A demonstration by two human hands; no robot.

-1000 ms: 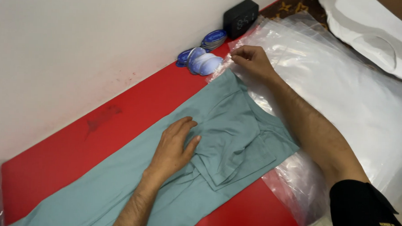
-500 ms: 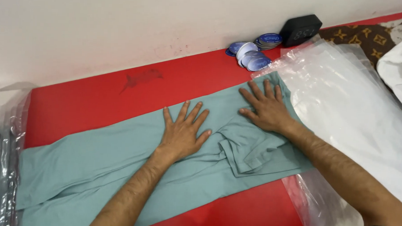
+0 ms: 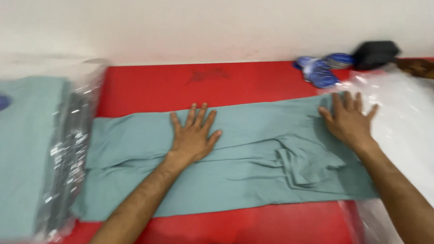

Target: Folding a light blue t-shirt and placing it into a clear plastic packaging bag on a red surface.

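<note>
Teal garment [image 3: 253, 171] flat on red table [image 3: 146, 86] | left hand [image 3: 193, 135], right hand [image 3: 349, 124]: fingers spread, pressing it, gripping nothing

The scene is evenly and brightly lit; motion blur is seen throughout, with glare on the plastic bags [image 3: 67, 145] at left.

Whole frame motion-blurred; bagged garments [image 3: 18, 153] cut off at left, plastic bags [image 3: 414, 129] at right.

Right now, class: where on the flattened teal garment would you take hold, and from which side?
Probably the teal garment at its near long edge, approached from the person's side: it lies flat on the red table, that edge is uncovered, and the left hand and right hand press farther back.
</note>
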